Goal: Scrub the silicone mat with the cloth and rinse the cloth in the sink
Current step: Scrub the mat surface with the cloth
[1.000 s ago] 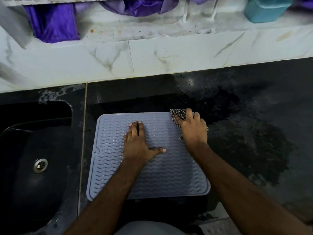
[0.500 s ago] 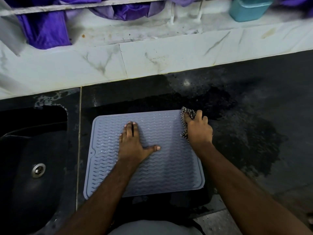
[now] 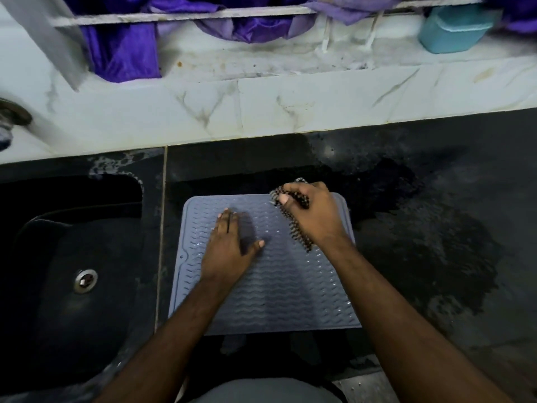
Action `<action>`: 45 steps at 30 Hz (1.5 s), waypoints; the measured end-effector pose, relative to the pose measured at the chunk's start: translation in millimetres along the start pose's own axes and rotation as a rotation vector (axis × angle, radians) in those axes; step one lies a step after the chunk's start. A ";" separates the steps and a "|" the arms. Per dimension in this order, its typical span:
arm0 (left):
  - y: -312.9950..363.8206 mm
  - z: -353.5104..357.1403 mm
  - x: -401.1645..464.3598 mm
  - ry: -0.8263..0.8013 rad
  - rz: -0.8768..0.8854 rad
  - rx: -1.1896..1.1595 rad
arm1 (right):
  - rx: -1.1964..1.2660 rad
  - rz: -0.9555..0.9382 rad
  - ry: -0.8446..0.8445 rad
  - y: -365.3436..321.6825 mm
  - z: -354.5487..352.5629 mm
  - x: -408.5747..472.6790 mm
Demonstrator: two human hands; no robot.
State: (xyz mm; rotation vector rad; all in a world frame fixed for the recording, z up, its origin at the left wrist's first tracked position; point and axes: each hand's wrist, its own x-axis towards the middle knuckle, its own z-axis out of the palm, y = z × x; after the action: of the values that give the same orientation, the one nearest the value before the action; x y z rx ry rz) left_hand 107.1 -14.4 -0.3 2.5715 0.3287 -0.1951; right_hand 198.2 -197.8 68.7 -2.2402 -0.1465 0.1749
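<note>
The mat [image 3: 290,289], grey-blue with a raised wavy pattern and rounded corners, lies flat on the dark counter [image 3: 436,175], just right of the sink [image 3: 58,301] and near the counter's front edge. Small beads of water glint across its ridges.

The right hand [image 3: 313,216] is over the mat's far right corner, its fingers curled round a bunched cloth [image 3: 299,231] with a dark and light speckled pattern. Part of the cloth sticks out past the fingertips at the far side, and a strip of it trails from under the palm toward the near side, lying on the mat. The left hand [image 3: 229,245] lies flat on the mat's middle left part, fingers straight and close together pointing far, thumb spread out to the right, pressing down on the surface.

The counter around the mat is wet, with a wide dark patch spreading to the right and far side. The sink is a dark basin set into the counter on the left, with a round metal drain [image 3: 85,280] in its floor. Behind the counter runs a white marble-look ledge [image 3: 261,112], stained along its top. On the far side, purple fabric [image 3: 125,50] hangs over a pale rail, and a teal container [image 3: 456,27] stands at the far right of the ledge.
</note>
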 end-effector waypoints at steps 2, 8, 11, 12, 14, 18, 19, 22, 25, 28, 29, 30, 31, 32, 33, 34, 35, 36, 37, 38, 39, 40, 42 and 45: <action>-15.6 -12.6 -2.4 0.033 -0.023 -0.046 | 0.069 -0.041 -0.051 -22.9 24.8 -2.3; -59.7 -44.9 -14.1 0.166 -0.060 -0.178 | 0.176 -0.125 -0.211 -75.0 92.7 -8.0; -78.7 -52.8 -20.9 0.161 -0.064 -0.269 | 0.529 -0.053 -0.329 -92.2 113.3 -9.3; -84.5 -53.4 -23.2 0.184 -0.074 -0.318 | 0.637 -0.026 -0.360 -94.9 119.5 -8.6; -93.5 -53.9 -25.8 0.284 -0.101 -0.423 | 0.550 -0.041 -0.314 -89.8 132.4 -3.0; -102.2 -60.2 -13.9 0.379 -0.172 -0.465 | -0.207 -0.043 -0.269 -57.3 152.1 4.5; -102.6 -59.3 -9.5 0.341 -0.152 -0.443 | -0.306 -0.016 -0.279 -51.0 153.5 2.5; -101.2 -48.1 0.0 0.246 -0.101 -0.430 | -0.439 -0.014 -0.287 -46.2 159.7 -0.2; -95.9 -33.3 -0.9 0.289 -0.117 -0.452 | -0.507 -0.054 -0.239 -54.1 165.9 0.5; -93.4 -23.3 -4.2 0.353 -0.098 -0.481 | -0.631 -0.149 -0.253 -60.9 172.4 -3.8; -93.0 -21.4 -6.4 0.368 -0.080 -0.483 | -0.677 -0.179 -0.273 -62.8 175.2 -6.3; -93.1 -19.4 -8.2 0.382 -0.065 -0.483 | -0.720 -0.200 -0.298 -62.3 179.2 -8.6; -93.2 -17.1 -9.8 0.391 -0.054 -0.481 | -0.747 -0.224 -0.312 -60.3 183.5 -11.4; -94.6 -15.2 -11.2 0.397 -0.048 -0.474 | -0.765 -0.256 -0.311 -57.8 187.1 -14.8; -96.4 -13.3 -11.9 0.403 -0.045 -0.465 | -0.780 -0.288 -0.297 -55.5 189.2 -17.2; -98.0 -11.4 -11.8 0.410 -0.043 -0.455 | -0.795 -0.317 -0.281 -52.6 189.7 -17.8; -99.7 -9.6 -11.7 0.414 -0.045 -0.453 | -0.811 -0.344 -0.267 -50.4 189.5 -17.0; -100.5 -8.9 -11.9 0.410 -0.051 -0.454 | -0.829 -0.363 -0.261 -48.3 189.1 -15.5; -99.8 -8.8 -12.7 0.396 -0.058 -0.465 | -0.850 -0.376 -0.265 -47.4 188.6 -14.0; -98.4 -8.8 -13.7 0.369 -0.058 -0.461 | -0.869 -0.387 -0.271 -47.3 188.4 -12.5; -97.1 -9.0 -14.7 0.341 -0.044 -0.423 | -0.879 -0.394 -0.284 -48.1 188.0 -10.5; -96.9 -8.9 -15.0 0.319 -0.019 -0.355 | -0.877 -0.405 -0.298 -49.4 189.1 -8.0; -98.5 -7.7 -12.6 0.288 0.030 -0.256 | -0.839 -0.420 -0.342 -52.1 191.0 -4.9; -97.1 -9.1 -10.9 0.280 0.030 -0.289 | -0.815 -0.412 -0.422 -53.1 191.0 -7.2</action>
State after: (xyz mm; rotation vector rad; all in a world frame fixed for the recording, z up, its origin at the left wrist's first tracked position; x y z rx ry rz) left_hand 71.0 68.7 -38.2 2.3131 0.3900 0.2119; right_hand 155.0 -19.8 -7.7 -2.8668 -1.0595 0.4170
